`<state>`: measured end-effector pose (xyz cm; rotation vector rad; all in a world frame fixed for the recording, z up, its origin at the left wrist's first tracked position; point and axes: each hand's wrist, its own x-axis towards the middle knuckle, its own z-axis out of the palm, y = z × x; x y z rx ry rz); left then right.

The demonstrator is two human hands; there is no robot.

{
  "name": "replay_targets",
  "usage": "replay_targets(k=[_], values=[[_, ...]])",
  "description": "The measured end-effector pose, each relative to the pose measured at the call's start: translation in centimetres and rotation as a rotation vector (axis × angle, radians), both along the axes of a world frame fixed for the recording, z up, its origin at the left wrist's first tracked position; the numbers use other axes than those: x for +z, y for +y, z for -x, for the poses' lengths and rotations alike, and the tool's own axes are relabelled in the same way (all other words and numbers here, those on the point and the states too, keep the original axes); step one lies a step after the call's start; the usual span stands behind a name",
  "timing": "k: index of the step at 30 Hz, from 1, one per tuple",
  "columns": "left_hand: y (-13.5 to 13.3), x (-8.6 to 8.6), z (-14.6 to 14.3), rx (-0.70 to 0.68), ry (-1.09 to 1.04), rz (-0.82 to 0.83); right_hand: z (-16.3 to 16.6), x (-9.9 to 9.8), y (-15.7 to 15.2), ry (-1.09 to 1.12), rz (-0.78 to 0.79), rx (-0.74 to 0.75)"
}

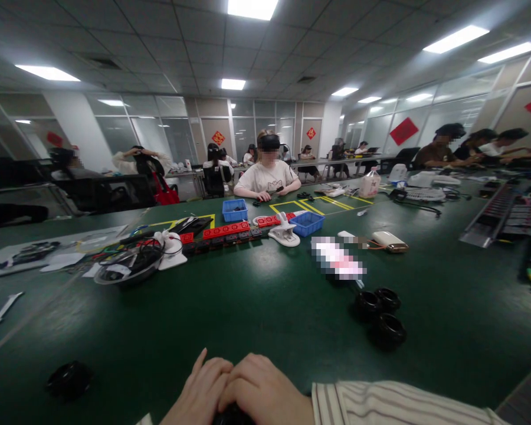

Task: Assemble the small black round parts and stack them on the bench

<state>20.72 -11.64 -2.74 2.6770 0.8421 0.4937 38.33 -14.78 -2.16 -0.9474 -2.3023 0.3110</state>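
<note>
**Left hand [202, 386] and right hand [263, 383] resting over a black piece [233, 415] at the worktop's [256, 319] near edge**

The two hands are meeting side by side, with the black piece lying beneath them, only partly showing toward the near edge. The left hand's fingers are lying mostly together, one standing apart and pointing up; the right hand's fingers are bending close together over the piece. Their tips are hiding from view, so whether either hand is clamping the piece, I cannot tell. A striped sleeve [393, 404] is covering the right forearm.

Left of the hands, toward the near left corner, a round black part [69, 379] is lying alone; a metal spanner [5, 308] is lying beyond it, toward the left edge. Right of the hands, three black rings [388, 330] are sitting in a cluster, farther from the near edge.

Toward the far edge, a clear bowl [130, 276] is holding dark cables, and a red-topped strip [225, 230] is running toward a white clip [285, 233]. Two blue trays [308, 226] are standing near that strip. A person [268, 177] in a headset is sitting at the far edge.
</note>
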Motion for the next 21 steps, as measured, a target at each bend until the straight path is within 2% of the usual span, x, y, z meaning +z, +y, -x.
replay_targets(k=[5,9,15,18,21], values=[[-0.3,3.0,-0.9,-0.053,-0.004,0.101,-0.4,0.5,0.0,0.022,0.041,0.018],[-0.4,3.8,-0.9,-0.132,-0.032,0.090,-0.9,1.5,0.0,0.087,0.007,0.149],[0.3,2.6,-0.4,-0.208,-0.001,0.051,-0.8,0.0,0.5,0.123,-0.042,0.383],[1.4,1.6,-0.1,-0.252,0.067,0.091,-0.8,-0.1,0.6,0.073,-0.059,0.388],[1.6,1.0,0.1,-0.258,0.095,0.103,-0.7,0.6,0.4,0.047,-0.065,0.319]])
